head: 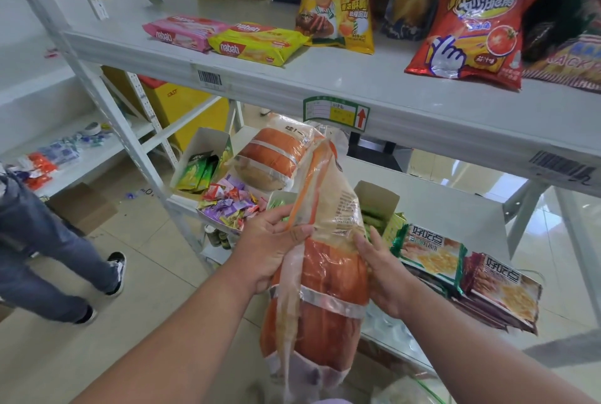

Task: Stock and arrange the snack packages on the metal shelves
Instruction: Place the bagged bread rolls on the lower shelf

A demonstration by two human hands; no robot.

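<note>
Where shelves (325, 78) stand, tiled floor (146, 289).

A single head-worn wide-angle camera looked forward and down, close over both hands at lower centre, facing the metal shelves (341, 78) filling the frame's upper right.

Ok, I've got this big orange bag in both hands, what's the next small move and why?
Probably ease the orange bag forward onto the lower shelf beside the matching bag lying there. Your left hand and right hand grip its middle in front of that shelf, and bare shelf shows to the right of the matching bag.
</note>
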